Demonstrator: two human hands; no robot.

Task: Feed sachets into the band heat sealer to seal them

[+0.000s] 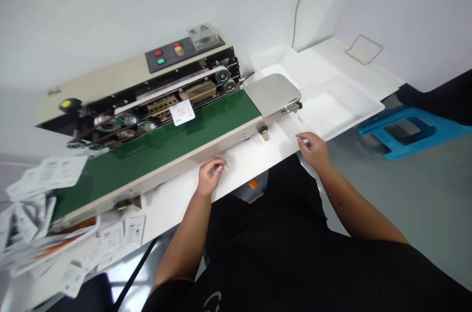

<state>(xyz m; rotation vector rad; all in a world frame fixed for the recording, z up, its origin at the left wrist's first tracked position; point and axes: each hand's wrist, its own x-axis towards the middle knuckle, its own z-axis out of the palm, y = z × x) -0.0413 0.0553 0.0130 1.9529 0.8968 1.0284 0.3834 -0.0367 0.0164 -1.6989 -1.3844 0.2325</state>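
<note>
a long white worktop (250, 169) runs across in front of us, and on it sits a band sealer (106, 81) with a green conveyor belt (155, 150) along its near side and a steel cover (271, 95) at its right end. past that end lies a white plastic tray (332, 110), and a blue stool (409, 130) stands on the grey floor (368, 189) to our right. a loose heap of printed sachets (44, 189) lies off the belt's left end. one white sachet (182, 112) lies flat on the belt, just beside the sealer's brass-coloured blocks (164, 105).

our left hand (211, 177) is over the worktop's near part, just in front of the belt, and our right hand (312, 151) is near a small black-and-yellow knob (263, 129). neither grip pinches anything; both are loosely curled and slightly spread.
</note>
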